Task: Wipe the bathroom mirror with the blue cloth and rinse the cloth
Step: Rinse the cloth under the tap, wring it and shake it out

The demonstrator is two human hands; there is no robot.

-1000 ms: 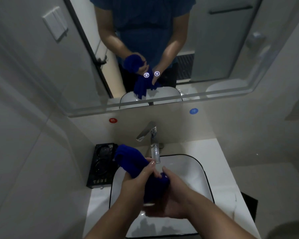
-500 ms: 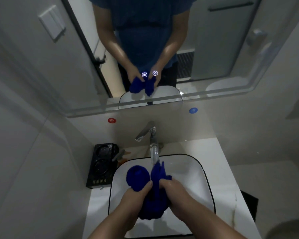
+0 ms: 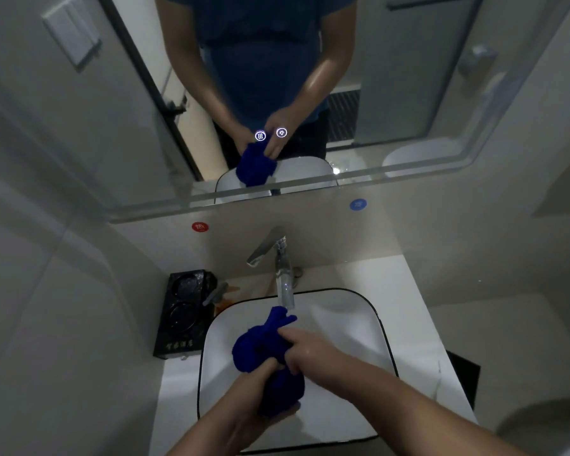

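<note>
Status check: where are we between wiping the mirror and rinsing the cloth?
Wiping looks over: the blue cloth is off the mirror, down over the basin. In hand: left hand and right hand grip it bunched under the running tap. Left: finish rinsing, wring, shut the tap.

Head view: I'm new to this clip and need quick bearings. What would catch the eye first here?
The bright blue cloth stands out, bunched and gripped by the left hand and right hand over the white sink. Just behind it, water runs from the tap onto the cloth's top. Above, the mirror shows the same hands and cloth, with two small glowing buttons on its glass.
</note>
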